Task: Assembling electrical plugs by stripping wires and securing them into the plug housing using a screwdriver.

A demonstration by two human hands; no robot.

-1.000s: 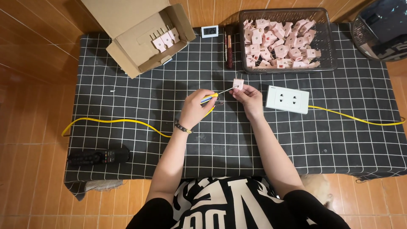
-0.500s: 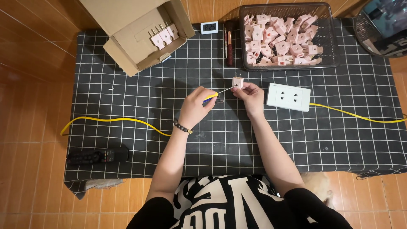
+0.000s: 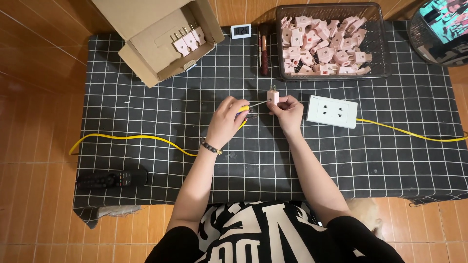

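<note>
Remote (image 3: 112,178): black, lying at the lower left of the surface (image 3: 146,112), which is covered by a black cloth with a white grid.
Cable (image 3: 131,138): yellow, running from the left edge toward the middle.
Box (image 3: 161,36): open cardboard, upper left, with three pink plugs inside.
Left hand (image 3: 226,122): closed around a yellow-handled screwdriver (image 3: 246,108), its thin shaft pointing right and reaching the plug.
Clock (image 3: 241,31): small, white, at the top edge.
Plug (image 3: 273,97): pink, prongs up, pinched between the fingers of the right hand (image 3: 287,113), above mid-surface, just left of the socket.
Socket (image 3: 332,111): white double outlet lying flat, yellow cable leaving it to the right.
Basket (image 3: 378,44): dark wire, upper right, full of pink plugs.
</note>
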